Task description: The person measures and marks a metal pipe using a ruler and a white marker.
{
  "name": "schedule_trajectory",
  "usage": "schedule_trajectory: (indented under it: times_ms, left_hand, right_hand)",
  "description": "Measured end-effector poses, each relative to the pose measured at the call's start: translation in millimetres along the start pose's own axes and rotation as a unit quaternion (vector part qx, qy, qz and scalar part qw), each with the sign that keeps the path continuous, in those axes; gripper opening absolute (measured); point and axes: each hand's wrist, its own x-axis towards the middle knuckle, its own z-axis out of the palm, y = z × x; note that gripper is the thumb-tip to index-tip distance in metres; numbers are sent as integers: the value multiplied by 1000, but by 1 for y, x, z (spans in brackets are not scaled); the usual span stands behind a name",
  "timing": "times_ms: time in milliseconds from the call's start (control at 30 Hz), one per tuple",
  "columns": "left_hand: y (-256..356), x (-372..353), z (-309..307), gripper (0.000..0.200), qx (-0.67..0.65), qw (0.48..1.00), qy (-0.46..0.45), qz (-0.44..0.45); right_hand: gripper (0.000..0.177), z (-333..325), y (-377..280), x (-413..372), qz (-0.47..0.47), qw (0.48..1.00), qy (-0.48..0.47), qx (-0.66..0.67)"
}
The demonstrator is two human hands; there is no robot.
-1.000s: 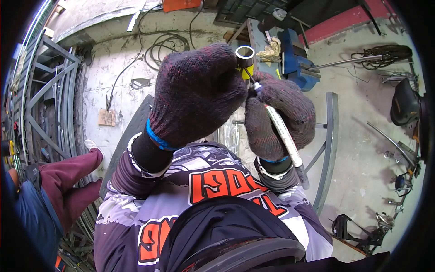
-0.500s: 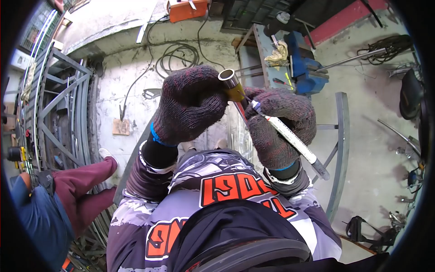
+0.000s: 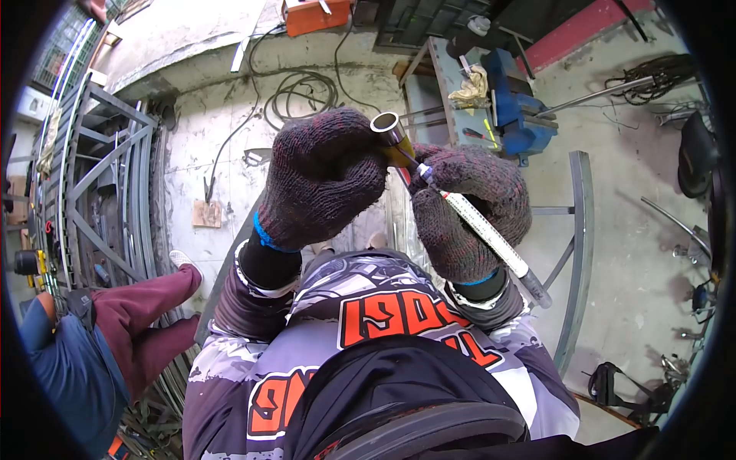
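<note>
My shirt (image 3: 366,277) carries large red lettering (image 3: 356,323), outlined in black and white, in 3 groups: 1 nearer the hem edge, and 2 farther up, out toward the opposite side edges. Dark cloth (image 3: 402,376) hangs over the shirt between those 2 upper groups, and folds bend the letters; I make out a round O in the group nearer the hem, but cannot spell a whole word. Fine print runs lengthwise along the white barrel of my marker (image 3: 487,232), too small to read.
</note>
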Motion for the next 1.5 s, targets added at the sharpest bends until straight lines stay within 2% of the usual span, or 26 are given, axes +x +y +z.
schedule_trajectory:
  times_ms: [133, 200, 300, 433, 533, 600, 733, 800, 833, 933, 1000, 1033, 1133, 1200, 1300, 1400, 1500]
  left_hand:
    - [1, 0, 2, 21, -12, 1000, 1, -9]
    - [2, 2, 5, 20, -62, 998, 19, 10]
    - [1, 0, 8, 21, -100, 995, 29, -1]
    - [-2, 0, 5, 22, -45, 998, 26, 43]
    - [0, -2, 2, 24, -35, 999, -4, 5]
    - [0, -2, 1, 24, -27, 1000, -13, 3]
    - [5, -2, 2, 24, 6, 1000, -13, 9]
    - [3, -1, 7, 18, -50, 998, 14, 26]
    - [3, -1, 7, 18, -50, 998, 14, 26]
    - [3, -2, 9, 14, -57, 998, 27, -6]
    - [1, -3, 10, 11, -70, 997, 36, -10]
    - [1, -2, 9, 11, -70, 997, 36, -10]
    - [2, -1, 8, 10, -53, 998, 17, 3]
    - [6, -2, 10, 12, -78, 996, 23, -32]
    - [2, 0, 8, 14, -57, 998, 15, 13]
    - [5, -2, 2, 22, 12, 1000, -21, -7]
    - [5, -2, 3, 22, -1, 1000, -12, 0]
  right_hand:
    - [20, 1, 3, 0, -1, 999, 3, 41]
    - [20, 1, 2, -1, 18, 999, -2, 49]
    - [21, 0, 1, 1, 11, 1000, -12, 9]
    - [21, -3, -1, 1, 24, 999, -21, 36]
    - [20, 0, -1, 1, 24, 1000, -2, -2]
    - [23, 6, 9, -3, -45, 996, 80, -2]
    - [29, 4, 11, -8, -29, 996, 79, -8]
    - [29, 8, 17, -11, -12, 991, 100, 84]
    - [29, 9, 17, -10, -12, 991, 100, 84]
    - [26, 6, 12, -7, -19, 994, 76, 78]
    - [22, -1, 1, -3, 34, 999, 3, 4]
    - [22, -2, 0, -3, 34, 999, 3, 4]
    - [20, -1, 1, -5, 31, 999, -15, 41]
    - [20, 4, 9, -14, 50, 978, 41, 199]
    - [23, 12, 8, -16, 67, 976, 84, 188]
    - [24, 13, 13, -19, 63, 982, 74, 160]
    - [25, 13, 21, -24, 57, 989, 59, 120]
